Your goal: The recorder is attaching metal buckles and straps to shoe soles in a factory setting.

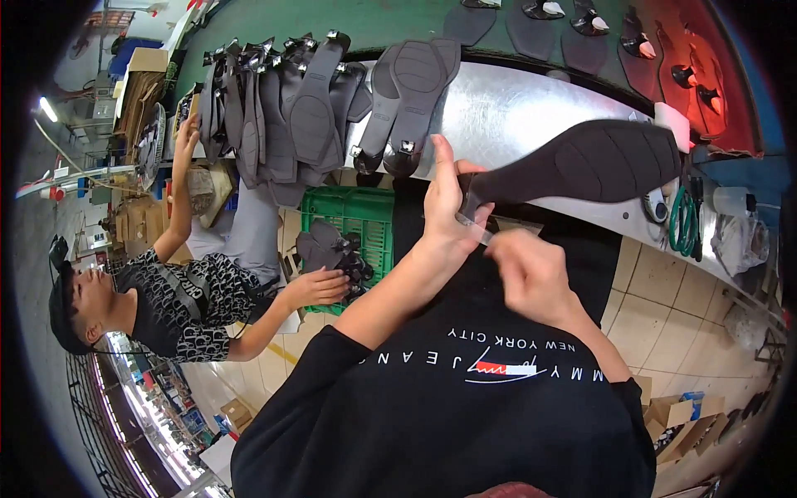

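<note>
My left hand (448,203) is closed round the narrow end of a dark sandal (589,162), thumb pointing up. The ribbed underside of its sole faces up, and its wide end reaches out to the right. A strip of clear plastic (475,228) runs from the strap end, by my left palm, toward my right hand. My right hand (531,274) is blurred by motion, its fingers curled and pinched at the end of that strip. Just beyond my left hand, two more sandals (407,100) lie sole up on the metal bench.
Piled sandals (307,108) cover the left of the metal bench (506,91). More stand on the green conveyor (398,21) behind. On the left a co-worker (199,307) reaches over a green crate (378,224) holding dark pieces. Scissors (696,199) and a green coil (682,220) are at right.
</note>
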`<state>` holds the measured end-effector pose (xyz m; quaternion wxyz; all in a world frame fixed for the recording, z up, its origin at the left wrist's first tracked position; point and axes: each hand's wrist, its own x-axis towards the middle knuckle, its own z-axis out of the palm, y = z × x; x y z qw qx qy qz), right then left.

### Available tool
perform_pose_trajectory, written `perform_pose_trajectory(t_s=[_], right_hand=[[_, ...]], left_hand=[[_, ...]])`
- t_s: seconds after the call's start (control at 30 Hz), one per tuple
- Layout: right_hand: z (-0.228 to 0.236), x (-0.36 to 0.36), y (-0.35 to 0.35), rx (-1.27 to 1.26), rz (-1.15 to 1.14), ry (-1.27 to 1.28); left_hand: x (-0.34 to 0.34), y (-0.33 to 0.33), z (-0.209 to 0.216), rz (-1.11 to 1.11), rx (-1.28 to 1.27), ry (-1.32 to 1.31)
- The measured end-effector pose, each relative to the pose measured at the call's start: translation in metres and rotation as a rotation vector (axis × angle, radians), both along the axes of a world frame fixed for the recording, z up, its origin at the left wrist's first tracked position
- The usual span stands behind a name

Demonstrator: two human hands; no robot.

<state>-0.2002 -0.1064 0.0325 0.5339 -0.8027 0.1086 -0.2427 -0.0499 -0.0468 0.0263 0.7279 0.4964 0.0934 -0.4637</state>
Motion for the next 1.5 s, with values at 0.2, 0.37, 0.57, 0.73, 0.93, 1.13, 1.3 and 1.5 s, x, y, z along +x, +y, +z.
perform_pose_trajectory(t_s=[0.2,0.37,0.57,0.73,0.93,1.13,1.3,1.5], right_hand=[[0.003,0.004,-0.011,-0.071,-0.268,0.06],[0.001,0.006,-0.006,-0.097,-0.273,0.07],[0.001,-0.002,0.0,-0.062,-0.056,-0.02],[0.019,0.003,-0.023,0.391,-0.336,0.091],[0.002,0.008,-0.041,0.82,-0.204,0.195],[0.001,0.004,-0.047,0.981,-0.082,0.216],[0.005,0.001,-0.057,1.043,0.043,0.284],[0.008,-0.005,-0.061,1.115,0.181,0.363]], left_hand=[[-0.006,-0.019,0.017,0.047,-0.091,0.545],[-0.009,-0.008,-0.003,0.025,-0.258,0.204],[-0.005,-0.017,-0.014,-0.002,-0.045,0.199],[-0.014,-0.013,0.001,-0.108,-0.021,0.087],[-0.022,-0.015,0.005,-0.104,0.009,0.005],[-0.019,-0.007,0.006,-0.223,0.016,-0.106],[-0.017,-0.002,0.004,-0.35,-0.072,-0.113],[-0.019,0.003,0.009,-0.521,-0.17,-0.211]])
